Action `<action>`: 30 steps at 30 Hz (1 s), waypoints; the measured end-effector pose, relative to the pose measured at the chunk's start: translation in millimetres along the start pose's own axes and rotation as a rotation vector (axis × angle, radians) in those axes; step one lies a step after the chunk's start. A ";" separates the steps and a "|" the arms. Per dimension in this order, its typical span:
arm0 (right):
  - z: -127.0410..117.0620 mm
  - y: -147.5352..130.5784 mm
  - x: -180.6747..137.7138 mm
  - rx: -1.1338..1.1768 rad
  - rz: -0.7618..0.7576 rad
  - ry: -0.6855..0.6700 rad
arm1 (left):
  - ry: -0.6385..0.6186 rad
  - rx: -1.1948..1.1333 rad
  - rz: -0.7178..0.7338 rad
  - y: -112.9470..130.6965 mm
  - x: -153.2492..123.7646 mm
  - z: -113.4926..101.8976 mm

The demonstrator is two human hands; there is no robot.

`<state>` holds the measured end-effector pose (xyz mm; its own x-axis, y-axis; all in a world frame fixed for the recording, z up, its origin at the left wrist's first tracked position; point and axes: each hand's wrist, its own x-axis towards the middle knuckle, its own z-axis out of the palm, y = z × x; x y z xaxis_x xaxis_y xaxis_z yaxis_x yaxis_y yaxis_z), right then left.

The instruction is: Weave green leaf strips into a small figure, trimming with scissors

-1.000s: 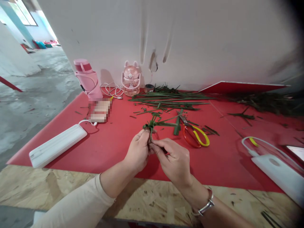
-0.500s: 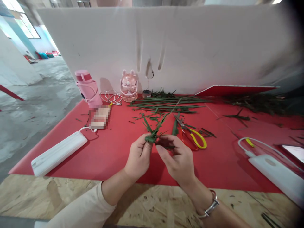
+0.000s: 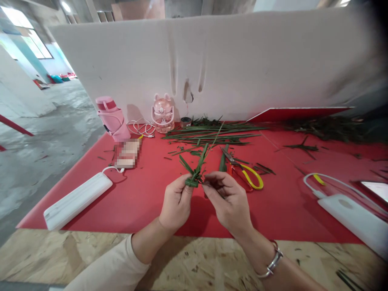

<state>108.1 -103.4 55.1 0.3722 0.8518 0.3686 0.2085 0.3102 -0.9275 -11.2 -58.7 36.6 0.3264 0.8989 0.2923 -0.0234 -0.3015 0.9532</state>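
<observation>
My left hand (image 3: 176,202) pinches a small folded knot of green leaf strips (image 3: 194,177), whose loose ends stick up and away from me. My right hand (image 3: 227,202) is closed beside it, fingertips on a strip at the knot's right side. Both hands hover just above the red mat (image 3: 142,194). Red and yellow scissors (image 3: 244,171) lie just past my right hand. A pile of long green leaf strips (image 3: 212,133) lies farther back.
A white power bank (image 3: 77,200) with a cable lies at the left, another power bank (image 3: 353,220) at the right. Two pink bottles (image 3: 113,119) (image 3: 163,114) stand against the white board (image 3: 212,60). Leaf scraps (image 3: 330,129) lie at the far right. Bare chipboard (image 3: 60,254) runs along the near edge.
The leaf knot has turned in my fingers, its long ends now pointing up and away. Both hands stayed together over the mat; the view tilted up a little.
</observation>
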 end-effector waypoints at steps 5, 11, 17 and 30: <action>1.6 2.3 0.0 -0.047 -0.017 -0.015 | -0.033 0.015 0.053 0.1 1.0 -0.7; -1.4 6.9 -1.4 -0.169 -0.123 -0.032 | 0.026 0.139 0.166 1.3 1.5 -2.2; -14.1 3.2 6.0 -0.119 -0.259 0.185 | 0.102 0.171 0.161 -0.3 2.4 -4.0; -2.8 8.3 6.1 -0.180 0.011 -0.154 | 0.023 -0.529 -0.300 -11.4 12.3 4.4</action>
<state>114.6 -96.9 49.8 0.2356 0.9134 0.3318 0.3680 0.2322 -0.9004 -2.7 -45.7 29.0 0.3707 0.9287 0.0010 -0.4019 0.1594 0.9017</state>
